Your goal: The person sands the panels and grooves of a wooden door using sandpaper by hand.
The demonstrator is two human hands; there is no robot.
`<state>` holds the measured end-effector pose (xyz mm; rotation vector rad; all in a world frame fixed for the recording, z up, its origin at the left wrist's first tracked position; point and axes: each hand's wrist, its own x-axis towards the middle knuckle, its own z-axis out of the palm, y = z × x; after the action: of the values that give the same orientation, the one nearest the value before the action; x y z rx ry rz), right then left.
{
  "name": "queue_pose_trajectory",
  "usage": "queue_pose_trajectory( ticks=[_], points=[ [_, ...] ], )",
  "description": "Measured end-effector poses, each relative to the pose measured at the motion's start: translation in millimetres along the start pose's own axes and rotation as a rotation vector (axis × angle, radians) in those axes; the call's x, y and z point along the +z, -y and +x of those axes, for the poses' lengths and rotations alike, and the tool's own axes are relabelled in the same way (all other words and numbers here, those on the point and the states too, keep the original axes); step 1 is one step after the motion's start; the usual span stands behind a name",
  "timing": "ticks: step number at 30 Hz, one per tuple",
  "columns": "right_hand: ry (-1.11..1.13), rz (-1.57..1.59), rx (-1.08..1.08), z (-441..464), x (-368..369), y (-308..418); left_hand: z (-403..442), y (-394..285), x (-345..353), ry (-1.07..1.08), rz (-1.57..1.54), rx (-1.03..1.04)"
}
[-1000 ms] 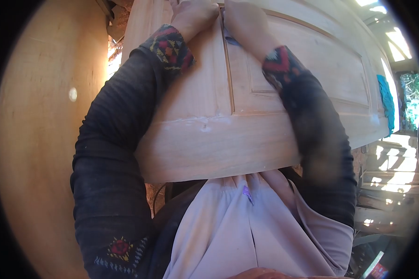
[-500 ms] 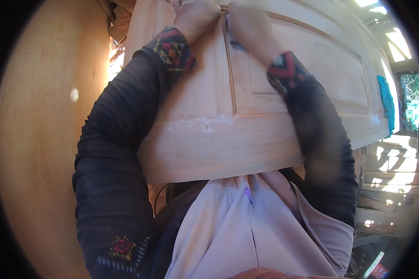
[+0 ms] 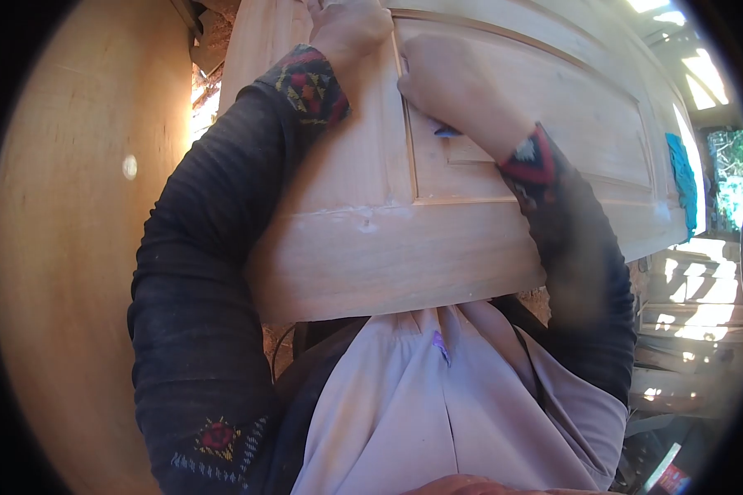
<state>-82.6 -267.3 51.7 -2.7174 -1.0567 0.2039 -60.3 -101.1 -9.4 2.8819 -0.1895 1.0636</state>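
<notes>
A pale wooden panelled door lies in front of me, with grooves framing its raised panels. My right hand is closed over a thin bluish sheet that looks like sandpaper, at the long groove beside the panel. Only an edge of that sheet shows under the hand, and the hand is a little blurred. My left hand rests on the door's flat board, left of the groove. Its fingers are mostly cut off by the top of the view. Whitish dust or filler marks the joint below.
A tall smooth wooden board stands at the left. A teal cloth hangs at the door's right edge. Stacked timber lies in patchy sunlight at the right. My light apron touches the door's near edge.
My right hand has moved toward me along the groove, with the bluish sheet under it. My left hand has stayed almost in place.
</notes>
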Motion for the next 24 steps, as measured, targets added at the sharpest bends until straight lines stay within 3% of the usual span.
queue_pose_trajectory(
  ticks=[1, 4, 13, 16, 17, 19, 21, 24],
  points=[
    [0.087, 0.006, 0.036, 7.5, -7.8, 0.1, 2.4, 1.4, 0.0, 0.019, -0.016, 0.01],
    [0.005, -0.184, -0.176, 11.0, -8.7, -14.3, 5.4, 1.1, -0.4, 0.021, -0.021, -0.008],
    [-0.52, 0.087, 0.048, 5.6, -14.6, -71.1, 6.4, 1.4, 3.0, 0.016, -0.087, -0.089],
    [-0.477, -0.012, 0.01, 5.1, -0.7, -78.8, 7.0, 3.2, 4.0, 0.035, -0.169, -0.117],
    [-0.441, 0.006, 0.114, 7.1, -3.6, -82.6, 6.4, 3.2, 3.8, 0.054, -0.192, -0.125],
    [-0.362, 0.041, 0.316, 10.0, -18.2, -87.9, 6.9, 0.2, -4.1, 0.2, -0.252, -0.119],
    [-0.371, 0.127, 0.381, 7.2, -21.4, -96.7, 11.8, 1.0, -19.2, 0.55, -0.325, -0.046],
    [-0.469, 0.068, 0.367, 12.0, -12.0, -125.3, 1.0, -56.6, -51.0, 0.441, 0.213, -0.039]
  ],
)
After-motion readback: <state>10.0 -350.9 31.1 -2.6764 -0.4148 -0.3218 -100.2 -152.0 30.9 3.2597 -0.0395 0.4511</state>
